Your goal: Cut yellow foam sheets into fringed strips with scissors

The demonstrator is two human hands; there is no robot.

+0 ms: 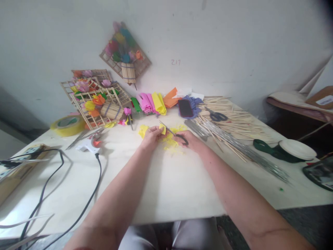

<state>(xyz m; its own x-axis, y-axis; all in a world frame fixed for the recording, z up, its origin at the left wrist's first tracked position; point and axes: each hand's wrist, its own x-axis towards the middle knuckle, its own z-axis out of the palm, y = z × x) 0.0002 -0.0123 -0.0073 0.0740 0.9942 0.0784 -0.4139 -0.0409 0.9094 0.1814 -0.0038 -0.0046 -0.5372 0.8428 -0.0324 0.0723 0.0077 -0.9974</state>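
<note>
A small piece of yellow crepe paper (162, 130) is pinched between the fingers of my left hand (153, 136). My right hand (187, 138) grips a pair of scissors (171, 131) by dark handles, the blades pointing up and left beside the yellow piece. Whether the blades touch the paper is too small to tell. Yellow paper scraps (170, 141) lie scattered on the table under and between both hands. Left of my left hand sits a little heap of yellow paper pieces (143, 130).
Stick frames with paper flowers (90, 100) lean at the back left. A glue gun (90, 144) with a black cord, tape roll (68, 125) and power strip (23, 159) lie left. Rightward are wooden sticks (234, 119), wires (244, 154), other scissors (218, 116) and a phone (185, 108).
</note>
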